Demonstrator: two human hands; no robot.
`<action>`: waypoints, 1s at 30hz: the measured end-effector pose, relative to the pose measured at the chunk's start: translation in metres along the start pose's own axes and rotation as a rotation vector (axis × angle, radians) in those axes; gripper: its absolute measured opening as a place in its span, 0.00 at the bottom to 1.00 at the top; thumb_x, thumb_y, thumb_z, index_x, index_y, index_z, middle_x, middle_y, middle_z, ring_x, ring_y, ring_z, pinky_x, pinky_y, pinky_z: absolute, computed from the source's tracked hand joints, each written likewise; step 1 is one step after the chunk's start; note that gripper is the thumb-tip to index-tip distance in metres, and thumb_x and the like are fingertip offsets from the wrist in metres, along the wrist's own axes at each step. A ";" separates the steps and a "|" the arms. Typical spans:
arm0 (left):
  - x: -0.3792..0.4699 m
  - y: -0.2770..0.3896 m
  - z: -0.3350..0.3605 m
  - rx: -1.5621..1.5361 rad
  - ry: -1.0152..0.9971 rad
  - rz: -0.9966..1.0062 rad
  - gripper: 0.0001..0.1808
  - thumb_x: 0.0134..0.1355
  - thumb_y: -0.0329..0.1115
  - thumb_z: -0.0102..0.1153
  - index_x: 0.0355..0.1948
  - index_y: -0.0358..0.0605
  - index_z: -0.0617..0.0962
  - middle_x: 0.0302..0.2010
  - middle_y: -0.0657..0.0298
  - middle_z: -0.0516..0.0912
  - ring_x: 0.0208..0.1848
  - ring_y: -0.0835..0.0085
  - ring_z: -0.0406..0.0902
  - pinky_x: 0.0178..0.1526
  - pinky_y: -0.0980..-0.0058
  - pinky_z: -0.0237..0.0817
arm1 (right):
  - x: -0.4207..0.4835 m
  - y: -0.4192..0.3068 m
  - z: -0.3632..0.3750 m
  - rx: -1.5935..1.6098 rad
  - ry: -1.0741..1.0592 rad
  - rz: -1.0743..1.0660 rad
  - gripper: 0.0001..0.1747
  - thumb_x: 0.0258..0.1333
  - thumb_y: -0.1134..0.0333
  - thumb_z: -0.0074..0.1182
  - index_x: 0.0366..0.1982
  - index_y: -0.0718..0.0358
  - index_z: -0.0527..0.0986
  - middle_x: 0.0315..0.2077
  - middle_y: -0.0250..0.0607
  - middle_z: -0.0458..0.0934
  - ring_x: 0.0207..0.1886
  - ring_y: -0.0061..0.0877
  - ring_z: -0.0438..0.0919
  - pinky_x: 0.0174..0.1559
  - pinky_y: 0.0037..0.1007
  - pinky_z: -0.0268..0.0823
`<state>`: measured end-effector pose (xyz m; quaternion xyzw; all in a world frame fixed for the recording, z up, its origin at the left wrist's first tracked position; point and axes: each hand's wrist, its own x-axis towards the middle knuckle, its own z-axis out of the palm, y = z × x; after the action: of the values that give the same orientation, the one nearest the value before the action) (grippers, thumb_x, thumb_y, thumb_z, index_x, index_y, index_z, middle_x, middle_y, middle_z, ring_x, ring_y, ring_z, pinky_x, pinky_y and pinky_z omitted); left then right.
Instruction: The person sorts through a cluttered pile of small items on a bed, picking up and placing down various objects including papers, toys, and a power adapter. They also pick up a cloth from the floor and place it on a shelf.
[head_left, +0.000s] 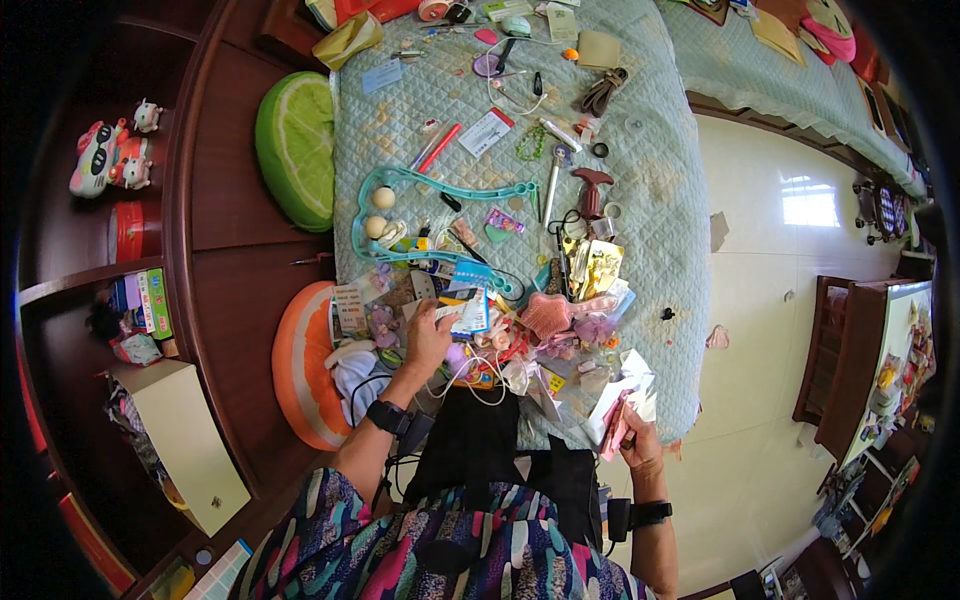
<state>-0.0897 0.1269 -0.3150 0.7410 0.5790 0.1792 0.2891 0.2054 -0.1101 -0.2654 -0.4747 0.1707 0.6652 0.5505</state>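
My left hand (427, 341) reaches into a pile of small items on the quilted bedspread, its fingertips closed on a blue-and-white card packet (472, 306). At the bed's near right edge, my right hand (641, 442) grips a bunch of crumpled white and pink papers (619, 412). Between the hands lie a pink hairbrush (546, 315), purple hair ornaments (595, 328) and a white cable (480, 399). Just beyond my left hand, a teal plastic massage roller (420, 255) with pale balls curves around small objects. The pile partly hides what lies underneath.
A dark red hammer-shaped tool (592, 193), a red pen (439, 148), a coiled brown cord (604, 91) and a hand mirror (487, 65) lie farther up the bedspread (652, 225). Lime (300, 150) and orange-slice (304, 367) cushions line the left edge. Paper scraps (718, 337) lie on the floor.
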 end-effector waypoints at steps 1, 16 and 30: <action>0.005 0.005 -0.002 -0.082 -0.026 -0.026 0.13 0.49 0.31 0.59 0.30 0.31 0.74 0.26 0.52 0.78 0.28 0.58 0.76 0.31 0.68 0.65 | 0.000 0.000 0.000 -0.003 0.013 -0.012 0.14 0.53 0.69 0.50 0.42 0.64 0.68 0.29 0.33 0.75 0.29 0.19 0.76 0.32 0.20 0.70; 0.006 0.014 0.073 -0.235 -0.358 -0.255 0.17 0.55 0.34 0.54 0.42 0.33 0.70 0.34 0.49 0.79 0.36 0.57 0.77 0.36 0.66 0.66 | 0.000 0.006 -0.023 0.042 0.007 0.030 0.16 0.54 0.69 0.49 0.45 0.63 0.66 0.36 0.34 0.75 0.37 0.22 0.76 0.39 0.25 0.70; 0.000 0.028 0.053 -0.021 -0.069 -0.157 0.17 0.57 0.34 0.50 0.43 0.32 0.67 0.33 0.41 0.75 0.37 0.44 0.71 0.37 0.59 0.63 | -0.001 0.006 -0.026 0.041 -0.006 0.018 0.17 0.53 0.68 0.50 0.45 0.64 0.67 0.36 0.34 0.75 0.37 0.22 0.76 0.40 0.24 0.70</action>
<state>-0.0370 0.1103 -0.3375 0.6960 0.6231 0.1364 0.3299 0.2114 -0.1323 -0.2794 -0.4596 0.1869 0.6680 0.5546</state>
